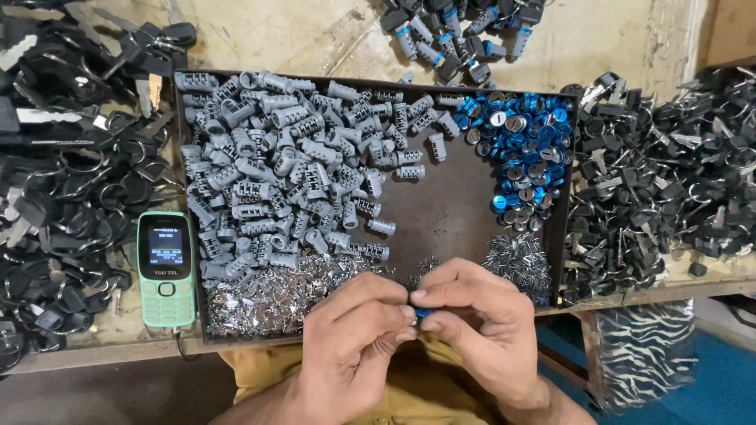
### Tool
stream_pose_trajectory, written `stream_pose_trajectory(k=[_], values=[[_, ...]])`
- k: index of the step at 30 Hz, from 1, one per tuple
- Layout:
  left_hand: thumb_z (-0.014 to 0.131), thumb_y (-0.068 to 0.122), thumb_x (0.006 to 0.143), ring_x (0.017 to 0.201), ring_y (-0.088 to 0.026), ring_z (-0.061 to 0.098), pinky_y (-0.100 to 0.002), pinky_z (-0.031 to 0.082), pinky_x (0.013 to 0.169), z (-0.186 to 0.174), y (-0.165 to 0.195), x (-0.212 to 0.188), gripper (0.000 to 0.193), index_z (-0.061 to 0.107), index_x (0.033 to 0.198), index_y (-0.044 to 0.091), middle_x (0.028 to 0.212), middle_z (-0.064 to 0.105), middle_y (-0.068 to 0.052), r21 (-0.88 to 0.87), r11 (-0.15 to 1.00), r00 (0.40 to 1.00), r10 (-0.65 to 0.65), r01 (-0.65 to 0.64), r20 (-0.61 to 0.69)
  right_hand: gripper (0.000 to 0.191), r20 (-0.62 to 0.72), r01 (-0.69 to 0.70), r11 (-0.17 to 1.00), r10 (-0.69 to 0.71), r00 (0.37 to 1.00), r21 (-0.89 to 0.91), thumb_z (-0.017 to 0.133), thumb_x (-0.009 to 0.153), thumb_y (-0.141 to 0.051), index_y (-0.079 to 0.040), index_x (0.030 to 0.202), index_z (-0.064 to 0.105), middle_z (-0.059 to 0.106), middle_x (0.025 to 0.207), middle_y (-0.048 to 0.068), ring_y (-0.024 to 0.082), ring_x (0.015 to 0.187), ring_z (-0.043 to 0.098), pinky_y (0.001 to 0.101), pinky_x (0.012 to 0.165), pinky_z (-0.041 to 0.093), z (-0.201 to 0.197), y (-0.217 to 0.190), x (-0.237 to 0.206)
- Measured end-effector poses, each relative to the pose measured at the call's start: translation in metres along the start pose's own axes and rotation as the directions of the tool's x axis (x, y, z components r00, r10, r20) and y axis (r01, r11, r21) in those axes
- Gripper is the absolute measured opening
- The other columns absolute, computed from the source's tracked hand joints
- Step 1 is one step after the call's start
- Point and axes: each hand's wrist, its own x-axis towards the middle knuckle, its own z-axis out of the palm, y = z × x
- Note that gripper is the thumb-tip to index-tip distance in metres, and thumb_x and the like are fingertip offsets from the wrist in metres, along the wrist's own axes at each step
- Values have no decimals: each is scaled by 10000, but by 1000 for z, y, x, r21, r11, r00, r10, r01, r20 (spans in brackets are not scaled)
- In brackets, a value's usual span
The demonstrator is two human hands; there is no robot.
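Observation:
My left hand (354,330) and my right hand (480,315) meet at the near edge of a dark tray (441,212). Between their fingertips they pinch a small blue-capped lock cylinder (421,312), mostly hidden by the fingers. Inside the tray a heap of grey metal cylinders (291,165) fills the left half. Blue-ringed round caps (520,149) pile in the far right corner. Small shiny metal pieces (276,295) lie along the near edge, and a second little heap of these shiny pieces (520,260) sits just beyond my right hand.
A green push-button phone (166,269) lies left of the tray. Black-headed keys on rings (63,173) cover the bench at left, and more black keys (669,165) at right. Assembled blue-tipped cylinders (457,35) lie beyond the tray. A striped bag (642,346) hangs below the bench.

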Motion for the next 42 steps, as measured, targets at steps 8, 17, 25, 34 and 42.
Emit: stream_pose_trajectory(k=[8, 17, 25, 34, 42], values=[[723, -64, 853, 806, -72, 574, -229, 502, 728, -11, -1, 5, 458, 547, 1260, 49, 915, 612, -24, -561, 595, 799, -556, 576, 230, 515, 157, 316, 865, -276, 948, -390, 882, 752, -144, -19, 1214, 692, 593, 1034, 104, 203, 864, 631, 311, 764, 510, 7, -11, 3], [781, -6, 809, 807, -126, 667, -239, 531, 710, 14, -25, -8, 151, 728, 950, -2, 920, 730, -78, -99, 926, 932, -361, 363, 45, 417, 58, 308, 624, -388, 920, -719, 805, 773, -37, -77, 1172, 690, 607, 1098, 117, 261, 959, 643, 337, 790, 572, -50, -19, 10], [798, 54, 775, 762, -130, 702, -236, 536, 700, 23, -24, -13, 151, 749, 913, 18, 867, 744, -86, 96, 954, 959, -282, 284, -32, 297, -89, -94, 0, -308, 947, -996, 806, 751, -51, -119, 1038, 770, 626, 914, 73, 315, 876, 617, 457, 725, 474, -147, -28, 28], [771, 51, 823, 831, -141, 686, -242, 534, 751, 18, -21, -13, 143, 753, 956, 2, 919, 745, -100, 31, 931, 931, -364, 364, 1, 303, -203, -75, 313, -397, 895, -947, 657, 835, 79, -37, 1112, 691, 629, 1093, 123, 293, 1050, 604, 414, 866, 501, -148, -48, 20], [785, 86, 821, 837, -134, 698, -243, 536, 749, 18, -24, -12, 170, 756, 970, 9, 926, 751, -96, 96, 942, 946, -325, 323, 10, 250, -26, 3, 96, -301, 953, -995, 808, 773, -73, -124, 1001, 721, 641, 997, 47, 291, 971, 585, 425, 810, 408, -148, -26, 37]])
